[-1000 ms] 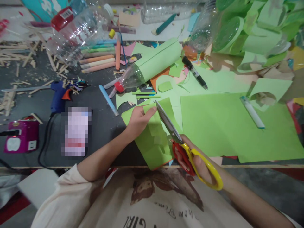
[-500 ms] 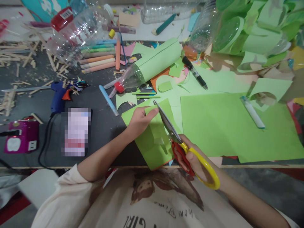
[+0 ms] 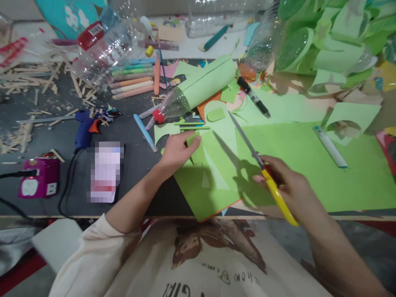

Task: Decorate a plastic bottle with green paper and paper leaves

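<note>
My right hand [image 3: 292,179] grips a pair of scissors [image 3: 278,198] with yellow and red handles. The blades look closed and point up and left, raised above the green paper and casting a shadow on it. My left hand [image 3: 177,152] pinches a small strip of green paper [image 3: 194,150] between thumb and fingers. Beneath that hand lies a tilted green sheet [image 3: 198,198], with a pale green offcut [image 3: 218,159] on it. Just beyond my left fingers are thin green strips [image 3: 194,128].
A paper-wrapped plastic bottle [image 3: 208,80] lies beyond my hands, near a black marker [image 3: 253,97]. A large green sheet [image 3: 309,165] spreads to the right, bearing a white tube [image 3: 329,146]. To the left are a phone [image 3: 107,173], a blue glue gun [image 3: 83,128] and a purple box [image 3: 40,177].
My right hand has drawn the scissors right, away from the paper, and the blades have come together. My left hand has lowered slightly toward the sheet, still pinching green paper.
</note>
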Demonstrator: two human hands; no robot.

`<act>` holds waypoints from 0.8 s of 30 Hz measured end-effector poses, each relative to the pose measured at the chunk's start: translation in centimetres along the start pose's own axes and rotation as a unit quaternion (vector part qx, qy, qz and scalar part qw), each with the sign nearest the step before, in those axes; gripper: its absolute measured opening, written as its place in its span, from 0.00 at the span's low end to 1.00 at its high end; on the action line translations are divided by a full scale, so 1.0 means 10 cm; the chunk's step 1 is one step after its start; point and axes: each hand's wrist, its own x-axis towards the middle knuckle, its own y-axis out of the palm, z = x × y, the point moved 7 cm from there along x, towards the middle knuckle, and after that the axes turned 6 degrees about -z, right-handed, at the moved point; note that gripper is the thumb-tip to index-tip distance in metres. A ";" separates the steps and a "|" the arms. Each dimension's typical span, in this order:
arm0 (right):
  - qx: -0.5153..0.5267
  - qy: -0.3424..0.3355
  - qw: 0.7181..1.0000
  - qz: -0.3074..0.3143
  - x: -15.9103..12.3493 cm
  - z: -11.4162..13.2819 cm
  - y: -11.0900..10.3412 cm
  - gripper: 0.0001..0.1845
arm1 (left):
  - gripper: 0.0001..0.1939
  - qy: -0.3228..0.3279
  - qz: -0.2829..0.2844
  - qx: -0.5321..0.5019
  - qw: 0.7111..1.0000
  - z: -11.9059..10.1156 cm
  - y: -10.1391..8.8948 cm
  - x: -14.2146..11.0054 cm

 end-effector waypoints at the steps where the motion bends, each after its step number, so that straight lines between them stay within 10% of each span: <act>1: -0.063 -0.004 0.998 -0.030 0.08 -0.04 -0.09 0.23 | 0.20 0.009 -0.007 0.028 1.000 0.00 -0.01 0.01; 9: -0.261 -0.036 0.958 -0.114 0.49 -0.41 -0.49 0.23 | 0.04 0.052 -0.037 0.094 0.993 0.01 -0.03 0.08; 14: -0.358 -0.127 0.917 -0.120 0.43 -0.14 -0.50 0.24 | 0.17 0.085 -0.102 0.098 0.986 -0.02 -0.10 0.04; 18: -0.227 -0.159 0.961 -0.021 0.40 0.21 -0.03 0.20 | 0.12 0.128 -0.086 0.100 0.983 -0.08 -0.06 -0.01; 24: -0.265 -0.185 0.946 0.033 0.56 0.59 0.69 0.20 | 0.11 0.122 -0.033 0.133 0.983 -0.09 0.03 -0.02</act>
